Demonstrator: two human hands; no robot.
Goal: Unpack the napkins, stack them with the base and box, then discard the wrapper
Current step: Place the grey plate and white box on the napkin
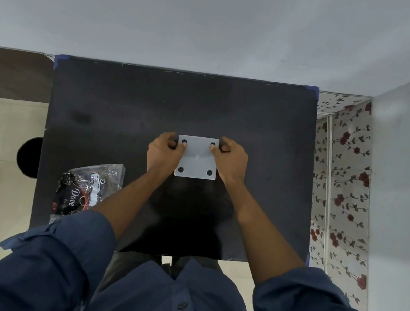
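Note:
A white square base [196,162] with a black dot at each corner lies flat near the middle of the black table [126,105]. My left hand [163,153] grips its left edge, thumb on the top face near the far-left dot. My right hand [230,162] grips the right edge the same way, thumb near the far-right dot. Whatever lies beneath the base is hidden. A crumpled clear wrapper [88,188] with black "Dove" printing rests at the table's near left, beside my left forearm. No loose napkins or box can be made out.
A grey wall rises right behind the table's far edge. A flower-patterned surface [340,193] borders the table on the right. On the left there is a beige floor and a dark round object [28,156] at the table's edge.

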